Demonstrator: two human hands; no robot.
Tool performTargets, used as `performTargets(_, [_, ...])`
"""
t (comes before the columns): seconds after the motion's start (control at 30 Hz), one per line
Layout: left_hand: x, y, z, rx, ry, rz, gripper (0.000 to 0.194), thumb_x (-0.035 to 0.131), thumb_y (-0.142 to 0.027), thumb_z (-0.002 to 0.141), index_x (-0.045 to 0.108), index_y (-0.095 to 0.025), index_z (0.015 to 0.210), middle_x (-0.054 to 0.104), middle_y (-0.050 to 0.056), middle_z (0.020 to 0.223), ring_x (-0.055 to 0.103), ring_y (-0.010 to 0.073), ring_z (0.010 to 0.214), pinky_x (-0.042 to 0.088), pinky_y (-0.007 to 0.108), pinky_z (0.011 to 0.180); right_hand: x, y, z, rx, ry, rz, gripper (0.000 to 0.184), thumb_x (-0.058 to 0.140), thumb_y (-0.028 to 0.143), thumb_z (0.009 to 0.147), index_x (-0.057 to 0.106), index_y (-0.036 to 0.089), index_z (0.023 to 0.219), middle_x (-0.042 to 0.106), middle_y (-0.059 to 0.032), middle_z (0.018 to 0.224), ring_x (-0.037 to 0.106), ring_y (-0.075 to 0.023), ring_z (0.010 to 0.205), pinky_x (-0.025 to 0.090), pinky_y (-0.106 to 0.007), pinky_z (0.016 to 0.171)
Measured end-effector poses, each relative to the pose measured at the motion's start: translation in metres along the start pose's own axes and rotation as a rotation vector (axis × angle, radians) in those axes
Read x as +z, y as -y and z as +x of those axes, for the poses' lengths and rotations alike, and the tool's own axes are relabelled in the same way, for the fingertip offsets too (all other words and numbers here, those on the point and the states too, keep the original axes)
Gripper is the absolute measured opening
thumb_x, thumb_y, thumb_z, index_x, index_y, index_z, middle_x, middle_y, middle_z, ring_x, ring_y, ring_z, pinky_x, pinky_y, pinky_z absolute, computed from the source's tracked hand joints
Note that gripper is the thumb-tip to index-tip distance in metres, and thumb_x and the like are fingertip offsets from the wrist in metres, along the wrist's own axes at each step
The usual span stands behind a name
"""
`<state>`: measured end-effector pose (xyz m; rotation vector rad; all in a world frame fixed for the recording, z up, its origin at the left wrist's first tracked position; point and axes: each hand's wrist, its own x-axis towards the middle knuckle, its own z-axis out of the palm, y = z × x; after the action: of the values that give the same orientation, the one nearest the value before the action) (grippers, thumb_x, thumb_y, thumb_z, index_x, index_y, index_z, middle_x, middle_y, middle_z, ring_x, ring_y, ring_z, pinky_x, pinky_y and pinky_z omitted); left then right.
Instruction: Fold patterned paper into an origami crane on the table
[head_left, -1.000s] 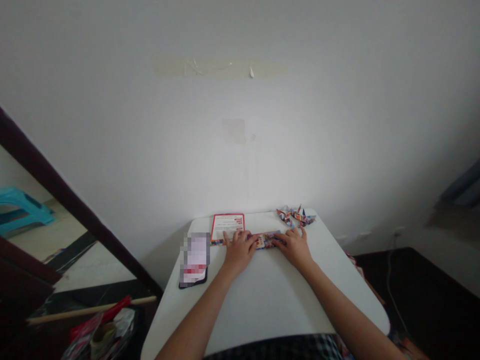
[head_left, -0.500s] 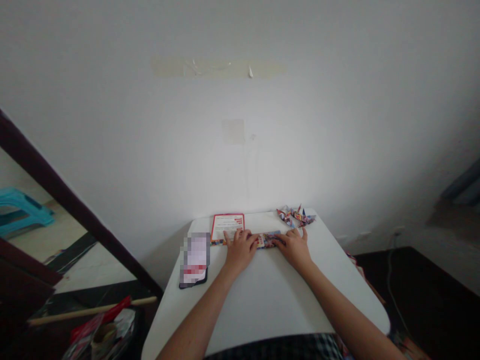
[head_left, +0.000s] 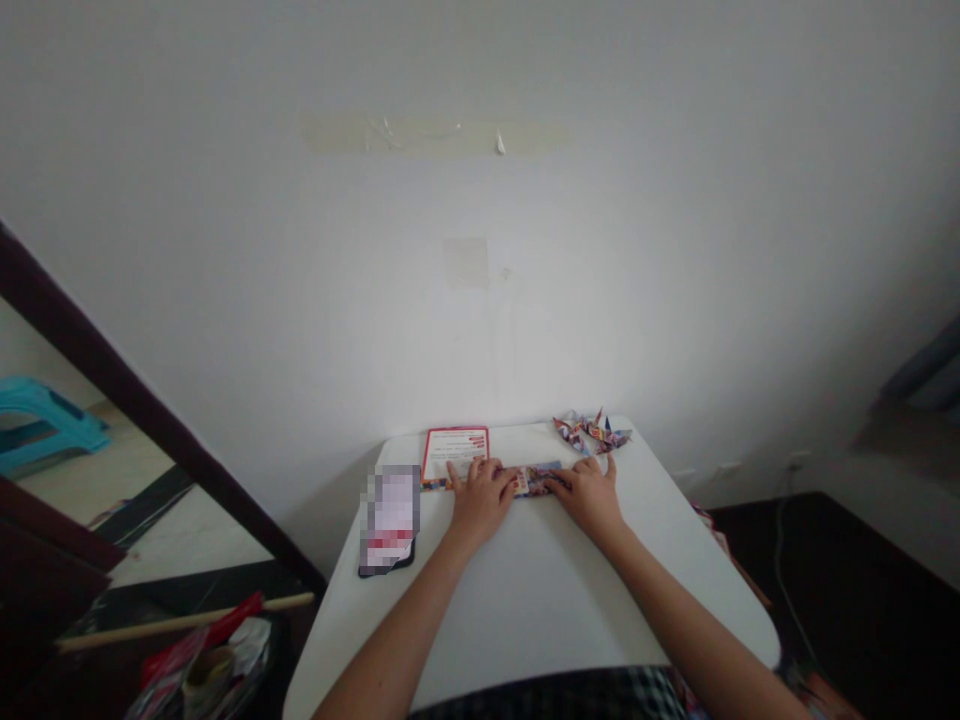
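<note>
A folded strip of colourful patterned paper (head_left: pixel 534 478) lies across the far part of the white table (head_left: pixel 540 590). My left hand (head_left: pixel 480 500) rests on its left end, fingers stretched flat and pressing down. My right hand (head_left: pixel 589 493) lies on the strip's right end, fingers also flat on the paper. The strip's middle shows between the two hands. Just behind my left hand lies a red-bordered printed card (head_left: pixel 455 452).
Folded paper cranes (head_left: pixel 591 432) of the same pattern sit at the table's far right corner. A phone (head_left: pixel 390 520) lies at the left edge. A white wall stands right behind the table. Bags and a wooden stick (head_left: pixel 187 620) clutter the floor at the left.
</note>
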<state>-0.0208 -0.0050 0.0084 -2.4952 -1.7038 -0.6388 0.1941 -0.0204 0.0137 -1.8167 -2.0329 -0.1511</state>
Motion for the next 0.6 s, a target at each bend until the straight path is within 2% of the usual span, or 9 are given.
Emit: performTargets(0.6, [0.001,0.0001,0.0002,-0.002,-0.005,0.006,0.033,0.045,-0.037,0.095,0.06,-0.046,0.123,0.057,0.002,0.124,0.037,0.0306,0.129,0.0,0.079,0.107,0.0037,0.0006,0.0005,0.027,-0.005,-0.028,0.035,0.05,0.056,0.092,0.074,0.033,0.103,0.071,-0.0079,0.093,0.054,-0.0266,0.106,0.006,-0.062,0.111])
